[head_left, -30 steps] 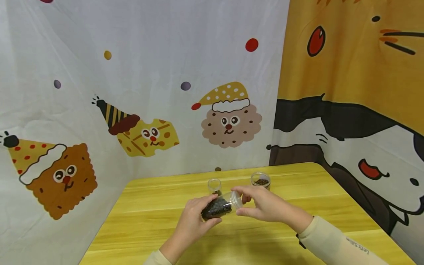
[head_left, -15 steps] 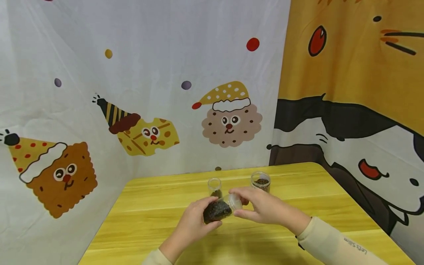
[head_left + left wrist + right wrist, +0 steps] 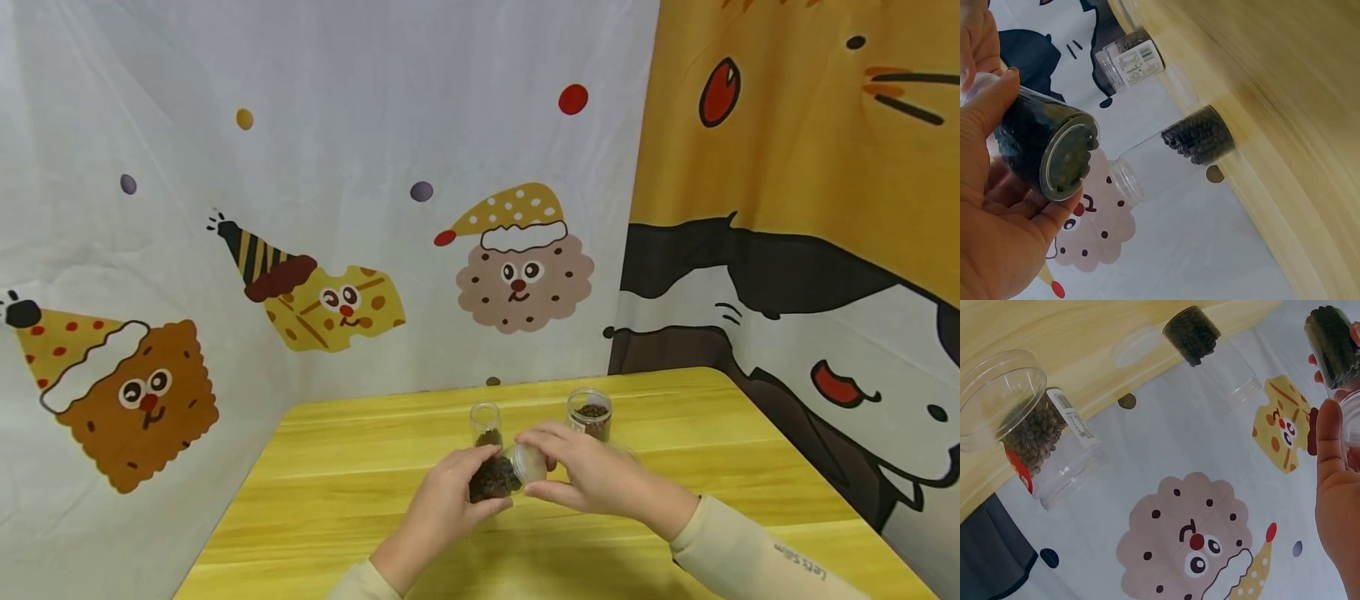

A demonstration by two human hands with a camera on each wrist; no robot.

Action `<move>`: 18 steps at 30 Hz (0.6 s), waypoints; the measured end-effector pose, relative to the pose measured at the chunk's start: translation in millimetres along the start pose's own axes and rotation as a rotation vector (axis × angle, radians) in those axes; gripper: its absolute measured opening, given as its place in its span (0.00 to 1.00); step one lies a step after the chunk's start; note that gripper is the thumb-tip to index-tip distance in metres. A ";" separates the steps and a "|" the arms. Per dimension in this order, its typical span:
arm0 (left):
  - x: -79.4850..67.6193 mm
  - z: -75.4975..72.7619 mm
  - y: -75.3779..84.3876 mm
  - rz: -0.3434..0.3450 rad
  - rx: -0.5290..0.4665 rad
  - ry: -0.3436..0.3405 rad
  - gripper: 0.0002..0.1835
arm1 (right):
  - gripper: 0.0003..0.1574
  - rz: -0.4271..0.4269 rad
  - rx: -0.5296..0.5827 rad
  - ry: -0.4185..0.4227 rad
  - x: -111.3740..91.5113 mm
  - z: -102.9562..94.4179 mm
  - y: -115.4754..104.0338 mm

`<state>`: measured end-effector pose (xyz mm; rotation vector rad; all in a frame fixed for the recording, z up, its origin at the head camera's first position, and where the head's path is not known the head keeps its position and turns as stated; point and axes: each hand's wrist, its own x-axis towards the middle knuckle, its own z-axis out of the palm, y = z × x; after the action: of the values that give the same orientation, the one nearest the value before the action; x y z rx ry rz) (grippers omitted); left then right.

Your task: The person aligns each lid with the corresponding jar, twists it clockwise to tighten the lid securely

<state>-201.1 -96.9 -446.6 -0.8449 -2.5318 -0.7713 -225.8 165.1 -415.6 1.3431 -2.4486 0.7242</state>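
Black pieces [image 3: 492, 481] lie in the jar [image 3: 1069, 159] tilted in the left grip [image 3: 452, 493]; the right grip [image 3: 588, 468] pinches its lid [image 3: 531, 463]. Lid handling appears in hand, next calling for a firm left hold.

A jar [image 3: 495, 481] sits between left hand [image 3: 447, 493] and right hand [image 3: 596, 473]; on the table [image 3: 322, 483] beyond them, a bottle [image 3: 486, 422] leftward, a tub [image 3: 591, 415] rightward.

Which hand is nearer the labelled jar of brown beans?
Right. The right hand is just in front of the labelled jar; the left hand is farther off, to its left.
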 end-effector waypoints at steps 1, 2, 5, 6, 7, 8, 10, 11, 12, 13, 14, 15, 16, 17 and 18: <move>-0.9 0.8 0.0 0.008 0.012 0.007 0.34 | 0.33 0.007 0.010 -0.004 0.3 0.3 -0.3; -1.8 1.6 0.1 0.018 0.028 0.016 0.34 | 0.33 0.014 0.023 -0.010 0.5 0.8 -0.6; -5.7 5.5 -0.1 0.046 0.075 0.054 0.34 | 0.33 0.044 0.056 -0.030 0.7 2.3 -1.5; -7.0 7.0 -0.3 0.056 0.085 0.069 0.35 | 0.32 0.052 0.065 -0.034 0.8 2.7 -1.9; -8.0 8.1 -0.4 0.066 0.094 0.086 0.35 | 0.32 0.058 0.067 -0.037 0.7 3.2 -2.2; -8.9 9.0 -0.4 0.079 0.103 0.105 0.35 | 0.32 0.062 0.066 -0.037 0.7 3.6 -2.5; -10.1 10.4 -0.3 0.098 0.116 0.139 0.35 | 0.32 0.064 0.058 -0.032 1.0 4.2 -3.1; -10.5 10.9 -0.3 0.105 0.122 0.153 0.36 | 0.31 0.064 0.055 -0.027 1.3 4.4 -3.4; -10.9 11.2 0.0 0.110 0.126 0.164 0.36 | 0.31 0.060 0.051 -0.021 1.6 4.6 -3.7; -11.2 11.4 0.5 0.111 0.128 0.170 0.35 | 0.31 0.058 0.047 -0.016 1.7 4.7 -4.0; -11.7 11.6 1.0 0.112 0.131 0.173 0.35 | 0.31 0.057 0.046 -0.014 1.7 4.9 -4.1; -12.3 12.0 1.4 0.109 0.134 0.169 0.35 | 0.31 0.053 0.048 -0.011 1.6 5.1 -4.2; -13.0 12.6 1.8 0.105 0.134 0.160 0.35 | 0.31 0.050 0.048 -0.008 1.3 5.5 -4.2; -13.7 13.4 2.1 0.099 0.130 0.147 0.35 | 0.31 0.046 0.051 -0.005 1.0 6.1 -4.1; -14.3 14.2 2.6 0.091 0.126 0.133 0.34 | 0.31 0.042 0.055 -0.002 0.8 6.9 -3.7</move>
<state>-191.0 -92.9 -463.7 -0.8322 -2.3795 -0.6117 -223.0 159.1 -420.0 1.3157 -2.4828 0.8067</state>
